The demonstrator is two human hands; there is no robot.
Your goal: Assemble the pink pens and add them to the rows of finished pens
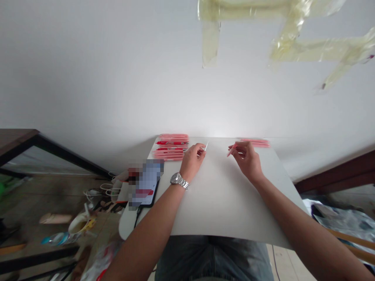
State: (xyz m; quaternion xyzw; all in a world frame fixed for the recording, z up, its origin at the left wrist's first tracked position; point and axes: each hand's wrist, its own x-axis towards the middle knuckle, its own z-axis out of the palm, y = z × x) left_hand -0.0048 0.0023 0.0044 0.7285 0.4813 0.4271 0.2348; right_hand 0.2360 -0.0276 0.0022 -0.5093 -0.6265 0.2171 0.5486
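Note:
My left hand (193,158), with a metal watch (179,180) on its wrist, is closed in a pinch on a thin white stick (206,146) that looks like a pen refill. The stick points up and away from me. Across a short gap, my right hand (247,158) holds a slim pink pen (231,150) between thumb and fingers, its lower end tilted toward the left. Whether the pen is whole or just a barrel cannot be made out. Beside my left hand lies a stack of pink pens (171,155) with red pens (171,143) among them. A smaller row of pink pens (258,143) lies behind my right hand.
A phone (146,187), partly pixelated, rests at the left edge of the white table (225,207) with a black cable (137,217) attached. The wall (117,78) stands directly behind the table. A dark-framed table (20,136) is at the left, with a cup (78,224) below.

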